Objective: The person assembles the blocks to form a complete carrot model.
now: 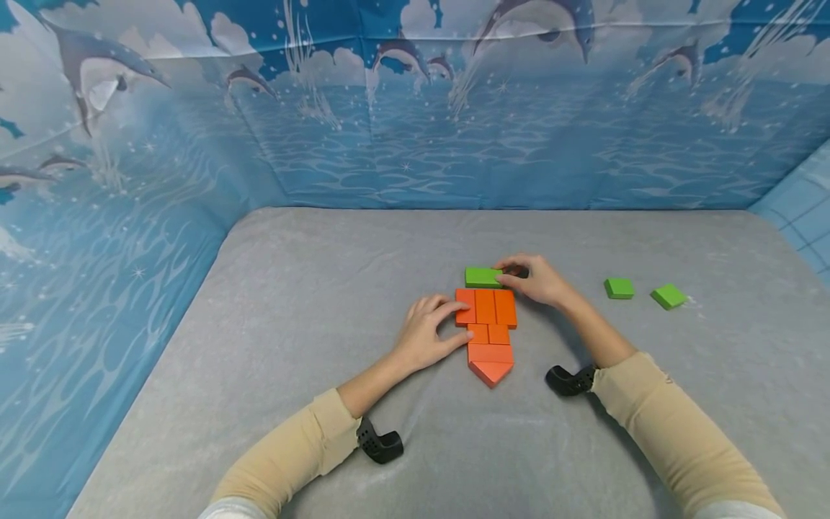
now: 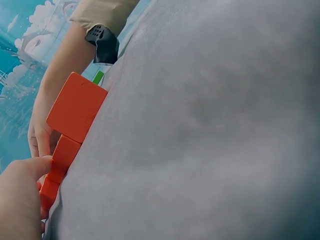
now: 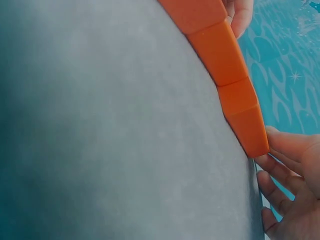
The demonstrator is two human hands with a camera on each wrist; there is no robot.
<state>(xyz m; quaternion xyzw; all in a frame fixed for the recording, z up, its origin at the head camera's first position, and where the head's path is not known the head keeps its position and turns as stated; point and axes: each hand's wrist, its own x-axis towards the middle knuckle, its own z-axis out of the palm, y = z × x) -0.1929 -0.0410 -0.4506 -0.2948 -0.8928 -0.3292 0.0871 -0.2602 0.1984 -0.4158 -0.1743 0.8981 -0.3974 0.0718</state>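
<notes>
On the grey surface lies a figure of orange blocks: several upright blocks side by side (image 1: 485, 308), two small blocks (image 1: 498, 334) below them, then a flat block (image 1: 491, 352) and a triangular block (image 1: 491, 371) pointing toward the person. My left hand (image 1: 424, 335) rests at the figure's left side, forefinger at the upper row and thumb at a small block. Just beyond the upper row, a green block (image 1: 482, 277) lies crosswise; its right end is pinched by my right hand (image 1: 532, 280). Orange blocks hide the green block in the right wrist view.
Two loose green blocks, one (image 1: 619, 288) nearer and one (image 1: 668, 296) farther right, lie on the grey cloth (image 1: 311, 288). A blue dolphin-print curtain (image 1: 421, 144) borders the surface at the back and left. Black devices (image 1: 570, 380) are worn at both wrists.
</notes>
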